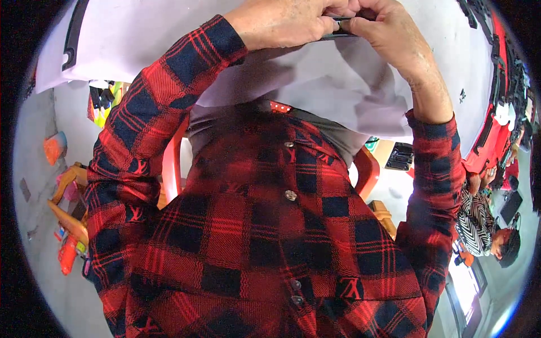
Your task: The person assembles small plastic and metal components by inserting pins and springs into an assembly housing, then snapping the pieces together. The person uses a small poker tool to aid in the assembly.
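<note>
Both hands meet at the top edge, above a white-covered table (169, 34). My left hand (282, 23) is closed, its fingertips pinching a small dark strip-like piece (338, 36). From the other side my right hand (391, 34) grips the same piece, thumb pressed close to the left fingertips. Something pale and tiny shows between the thumbs, too small to name. Most of the piece is covered by the fingers, and the top of both hands is cut off by the picture's edge.
Long black strip-like parts lie at the table's left (72, 36) and along its right side, by a red surface (490, 146). Another person (476, 219) in zigzag-patterned clothing is at the right. A red chair (366, 172) shows beside me; a black item (400, 156) lies beyond it.
</note>
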{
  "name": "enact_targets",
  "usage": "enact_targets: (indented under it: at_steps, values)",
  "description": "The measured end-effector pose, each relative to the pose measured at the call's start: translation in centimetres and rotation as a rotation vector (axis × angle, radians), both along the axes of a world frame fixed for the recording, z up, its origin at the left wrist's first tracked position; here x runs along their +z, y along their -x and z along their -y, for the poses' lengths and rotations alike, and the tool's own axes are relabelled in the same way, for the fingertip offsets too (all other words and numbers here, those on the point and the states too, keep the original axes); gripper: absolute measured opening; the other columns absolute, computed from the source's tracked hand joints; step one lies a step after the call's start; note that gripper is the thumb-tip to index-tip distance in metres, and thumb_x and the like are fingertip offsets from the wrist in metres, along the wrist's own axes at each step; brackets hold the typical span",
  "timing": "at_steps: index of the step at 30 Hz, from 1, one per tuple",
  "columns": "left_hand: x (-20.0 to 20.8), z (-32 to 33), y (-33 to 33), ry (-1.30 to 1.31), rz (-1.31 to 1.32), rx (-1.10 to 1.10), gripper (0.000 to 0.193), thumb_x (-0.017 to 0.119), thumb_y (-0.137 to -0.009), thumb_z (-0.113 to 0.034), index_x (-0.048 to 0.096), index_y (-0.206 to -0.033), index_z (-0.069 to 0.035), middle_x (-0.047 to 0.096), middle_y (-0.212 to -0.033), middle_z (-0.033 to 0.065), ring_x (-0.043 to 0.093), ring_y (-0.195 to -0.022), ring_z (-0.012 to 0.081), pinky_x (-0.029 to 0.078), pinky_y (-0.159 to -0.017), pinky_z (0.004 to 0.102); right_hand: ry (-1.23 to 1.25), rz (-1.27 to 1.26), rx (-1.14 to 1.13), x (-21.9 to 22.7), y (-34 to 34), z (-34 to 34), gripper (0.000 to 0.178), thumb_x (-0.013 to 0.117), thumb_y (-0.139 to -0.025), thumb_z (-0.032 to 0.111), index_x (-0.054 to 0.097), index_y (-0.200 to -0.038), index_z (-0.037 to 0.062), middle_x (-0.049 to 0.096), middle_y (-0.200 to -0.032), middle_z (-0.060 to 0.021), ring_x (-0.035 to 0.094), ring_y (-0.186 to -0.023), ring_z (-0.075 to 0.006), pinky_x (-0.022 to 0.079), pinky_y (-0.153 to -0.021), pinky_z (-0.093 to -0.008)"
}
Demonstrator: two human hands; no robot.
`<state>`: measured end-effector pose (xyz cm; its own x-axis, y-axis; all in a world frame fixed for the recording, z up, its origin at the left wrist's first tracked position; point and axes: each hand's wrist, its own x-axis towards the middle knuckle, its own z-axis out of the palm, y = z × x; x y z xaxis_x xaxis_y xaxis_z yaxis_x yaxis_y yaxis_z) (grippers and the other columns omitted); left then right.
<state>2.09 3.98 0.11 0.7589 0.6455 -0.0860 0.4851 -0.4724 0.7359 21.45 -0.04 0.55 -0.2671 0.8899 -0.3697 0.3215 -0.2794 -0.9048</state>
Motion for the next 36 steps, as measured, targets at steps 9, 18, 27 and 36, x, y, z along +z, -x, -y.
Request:
enact_targets:
  at_steps: [9, 18, 27, 36]
  values:
    - [0.2, -0.3, 0.2, 0.057, 0.014, -0.045, 0.028, 0.059, -0.084, -0.018, 0.068, -0.107, -0.005, 0.067, -0.082, 0.0189, 0.066, -0.080, 0.0344, 0.048, -0.071, 0.0456, 0.014, 0.043, 0.023, -0.1, 0.3, -0.6, 0.013, 0.058, -0.085, 0.000, 0.057, -0.073, 0.0050, 0.055, -0.069, 0.0050, 0.047, -0.065, -0.0036, 0.040, -0.060, -0.0211]
    - [0.6, -0.8, -0.3, 0.078, -0.067, -0.076, 0.016, 0.057, -0.084, -0.017, 0.063, -0.093, -0.005, 0.064, -0.078, 0.0194, 0.064, -0.080, 0.0379, 0.046, -0.071, 0.0480, -0.113, 0.263, 0.023, -0.5, 0.6, -0.6, 0.012, 0.061, -0.079, 0.004, 0.056, -0.069, 0.0031, 0.056, -0.063, 0.0018, 0.049, -0.063, -0.0068, 0.043, -0.059, -0.0257]
    - [0.6, -0.5, -0.3, 0.121, -0.115, -0.082, 0.018, 0.056, -0.085, -0.020, 0.062, -0.098, -0.008, 0.064, -0.084, 0.0177, 0.063, -0.087, 0.0379, 0.046, -0.073, 0.0478, -0.097, 0.294, 0.109, 0.0, 0.0, -0.9, 0.011, 0.061, -0.081, 0.004, 0.055, -0.072, 0.0022, 0.056, -0.064, -0.0004, 0.049, -0.063, -0.0085, 0.043, -0.059, -0.0274]
    - [-0.1, 0.5, 0.2, 0.047, 0.005, -0.042, 0.027, 0.058, -0.090, -0.025, 0.066, -0.109, -0.008, 0.067, -0.086, 0.0165, 0.065, -0.082, 0.0346, 0.047, -0.072, 0.0439, -0.100, 0.184, 0.084, -0.3, -0.3, -0.2, 0.010, 0.057, -0.083, -0.001, 0.056, -0.075, 0.0042, 0.052, -0.068, 0.0049, 0.046, -0.065, -0.0057, 0.040, -0.060, -0.0234]
